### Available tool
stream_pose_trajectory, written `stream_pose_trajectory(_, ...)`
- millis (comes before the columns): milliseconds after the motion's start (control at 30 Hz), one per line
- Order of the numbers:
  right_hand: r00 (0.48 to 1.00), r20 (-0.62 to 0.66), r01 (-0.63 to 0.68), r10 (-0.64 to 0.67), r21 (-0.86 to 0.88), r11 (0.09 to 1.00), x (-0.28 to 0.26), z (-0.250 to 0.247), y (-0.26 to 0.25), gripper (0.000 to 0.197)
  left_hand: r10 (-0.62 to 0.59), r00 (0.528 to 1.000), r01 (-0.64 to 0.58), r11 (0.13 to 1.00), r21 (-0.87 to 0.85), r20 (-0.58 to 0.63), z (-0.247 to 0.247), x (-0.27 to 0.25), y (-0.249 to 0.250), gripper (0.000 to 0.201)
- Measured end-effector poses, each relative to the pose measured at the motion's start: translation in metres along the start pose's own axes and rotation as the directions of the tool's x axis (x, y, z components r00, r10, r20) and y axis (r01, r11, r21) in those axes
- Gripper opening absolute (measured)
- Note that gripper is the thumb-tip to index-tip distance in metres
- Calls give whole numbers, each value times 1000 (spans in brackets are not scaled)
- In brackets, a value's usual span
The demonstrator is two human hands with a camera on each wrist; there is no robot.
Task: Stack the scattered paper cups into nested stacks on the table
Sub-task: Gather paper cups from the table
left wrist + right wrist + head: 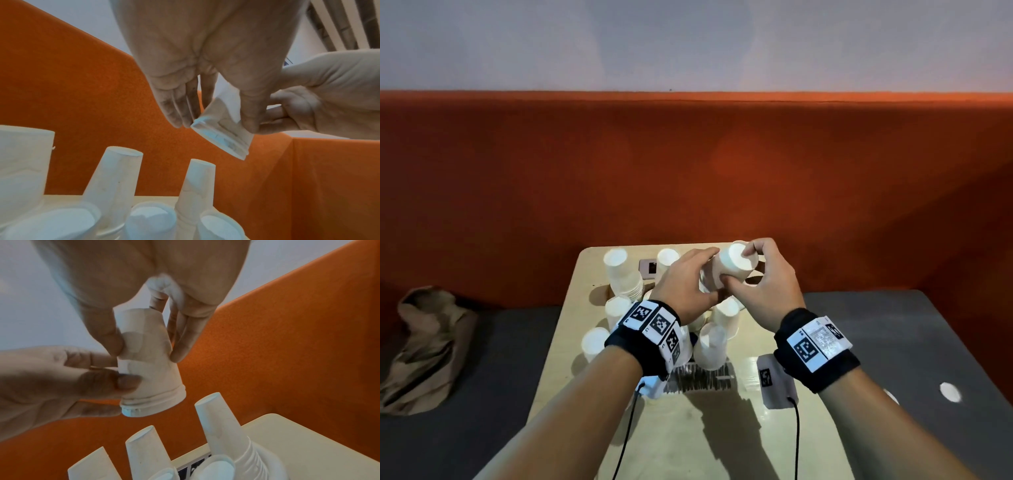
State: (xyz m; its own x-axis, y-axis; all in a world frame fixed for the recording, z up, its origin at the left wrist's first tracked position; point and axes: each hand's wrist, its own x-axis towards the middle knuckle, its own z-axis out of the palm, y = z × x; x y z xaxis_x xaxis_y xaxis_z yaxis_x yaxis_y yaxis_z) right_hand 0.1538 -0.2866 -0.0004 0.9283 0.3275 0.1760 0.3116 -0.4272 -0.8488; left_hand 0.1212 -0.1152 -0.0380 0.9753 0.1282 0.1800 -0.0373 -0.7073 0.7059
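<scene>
While it is held above the far middle of the table (784,428), a short stack of white paper cups (726,270) is gripped by both hands, upside down and tilted, with its flat base turned toward the camera. In the right wrist view several nested rims are seen at the stack's lower end, so more than one cup is in it; the exact number cannot be told. The left hand (688,284) is curled round the lower part of the stack from nine o'clock, thumb on the near side and fingers on the far side. The right hand (767,281) is closed on the upper part from three o'clock, with the thumb on the side wall and the fingertips at the base end.

Below the hands, other white cups are stood upside down on the table. A taller nested stack (623,274) is seen at ten o'clock of the held one, with many rims bunched at its bottom. A single cup (667,258) is stood beyond it, near the far edge. Nearer, cups are placed at seven o'clock (594,344) and at six o'clock (710,346), close together.

An orange padded wall (688,164) is seen behind the table, and a crumpled brown bag (424,346) lies at nine o'clock.
</scene>
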Motion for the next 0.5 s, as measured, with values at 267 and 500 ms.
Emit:
stream_pose_trajectory(267, 985, -170, 15, -12, 17, 1000, 20, -12, 38, 41, -190, 982, 187, 974, 126, 12, 7, -9, -16, 73)
stream_pose_trajectory(500, 993, -108, 44, -56, -106, 993, 38, 5, 58, 37, -265, 962, 245, 944, 221, 63, 10, -19, -24, 69)
